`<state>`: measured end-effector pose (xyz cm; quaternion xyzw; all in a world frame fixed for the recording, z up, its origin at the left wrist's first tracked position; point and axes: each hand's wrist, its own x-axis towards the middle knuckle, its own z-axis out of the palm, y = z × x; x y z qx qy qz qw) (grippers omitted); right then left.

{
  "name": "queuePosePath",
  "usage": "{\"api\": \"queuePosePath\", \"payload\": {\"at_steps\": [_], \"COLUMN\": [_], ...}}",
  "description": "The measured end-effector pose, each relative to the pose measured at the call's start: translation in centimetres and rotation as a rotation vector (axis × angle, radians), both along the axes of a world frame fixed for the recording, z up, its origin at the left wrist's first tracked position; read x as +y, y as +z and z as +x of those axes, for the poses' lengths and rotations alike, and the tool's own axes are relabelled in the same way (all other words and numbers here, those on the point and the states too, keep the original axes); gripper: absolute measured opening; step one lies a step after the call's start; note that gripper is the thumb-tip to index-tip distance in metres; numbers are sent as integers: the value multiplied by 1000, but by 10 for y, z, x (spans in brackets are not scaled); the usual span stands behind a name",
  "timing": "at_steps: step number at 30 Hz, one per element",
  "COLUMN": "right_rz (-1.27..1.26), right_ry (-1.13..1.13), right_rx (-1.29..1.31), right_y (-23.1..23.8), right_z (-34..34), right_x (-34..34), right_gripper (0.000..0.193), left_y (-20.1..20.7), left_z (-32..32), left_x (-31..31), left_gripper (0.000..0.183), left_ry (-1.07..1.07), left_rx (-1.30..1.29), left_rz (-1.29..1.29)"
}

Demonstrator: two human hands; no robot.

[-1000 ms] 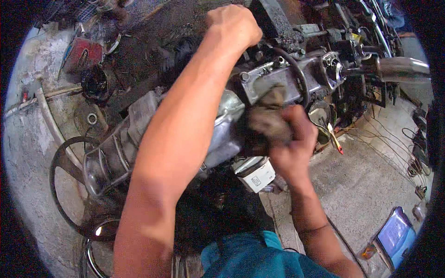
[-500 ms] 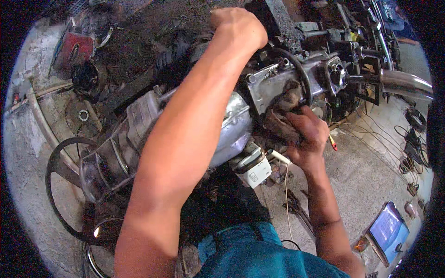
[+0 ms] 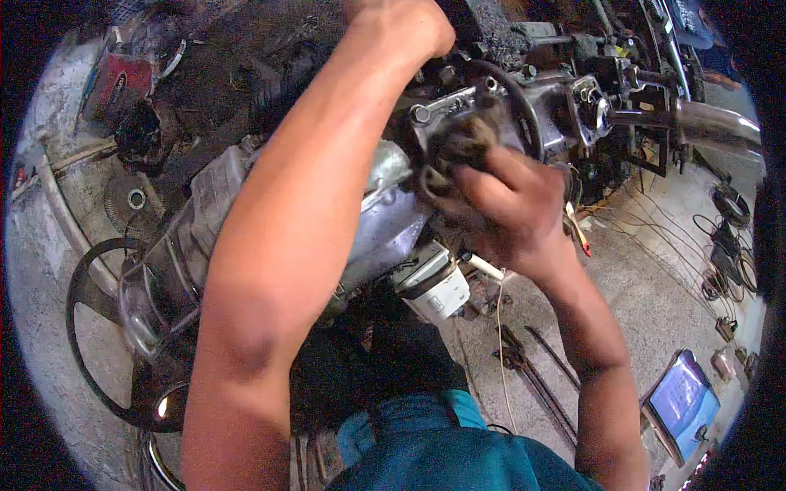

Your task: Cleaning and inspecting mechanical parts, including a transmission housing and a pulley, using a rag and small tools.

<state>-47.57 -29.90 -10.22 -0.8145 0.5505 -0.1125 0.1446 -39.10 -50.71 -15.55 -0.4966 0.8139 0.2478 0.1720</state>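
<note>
In front of me lies a large metal gearbox [image 3: 550, 121], its long body running from lower left to upper right. My right hand [image 3: 520, 200] is closed round a dirty brownish rag [image 3: 467, 143], pressed against the gearbox's side; motion blurs it. A black curved hose or ring [image 3: 528, 114] passes just beyond that hand. My left hand [image 3: 401, 24] reaches over the gearbox to the top edge of the view. Its fingers are hidden behind the wrist and cut off by the frame, so I cannot see what it touches.
A white plastic box [image 3: 438, 290] sits below the gearbox. Long metal tools [image 3: 532, 380] lie on the floor near my right forearm. A blue-covered booklet [image 3: 684, 401] is at lower right, cables [image 3: 725, 254] at far right. A steering wheel [image 3: 74, 327] and a red piece [image 3: 123, 80] are at left.
My right hand has moved up and left along the gearbox with the rag. The left arm has shifted slightly up and left in view, and the whole view has shifted a little.
</note>
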Motion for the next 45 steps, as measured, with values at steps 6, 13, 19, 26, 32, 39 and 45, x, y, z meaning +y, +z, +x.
{"api": "queuePosePath", "payload": {"at_steps": [6, 13, 19, 26, 32, 39, 45], "right_rz": [233, -92, -60, 75, -232, 246, -320], "right_ry": [-75, -76, -83, 9, -84, -170, -483], "right_rx": [-11, -124, -128, 70, -71, -133, -292], "right_y": [-2, -6, 9, -22, -5, -46, -45], "right_z": [-30, 8, -5, -22, 3, -21, 23], "right_x": [33, 11, 6, 56, -7, 95, 46], "right_gripper": [25, 28, 24, 31, 29, 35, 53], "left_y": [-4, 1, -5, -2, -7, -12, 5], "left_z": [-6, 1, -2, -1, -5, -7, -9], "left_x": [7, 1, 7, 5, 4, 10, 17], "left_gripper": [38, 34, 40, 40, 40, 41, 45], "left_ry": [78, -10, 81, 57, 44, 57, 117], "left_rx": [112, 52, 56, 62, 59, 91, 154], "left_rz": [1, 2, -44, -28, -58, -84, -161]}}
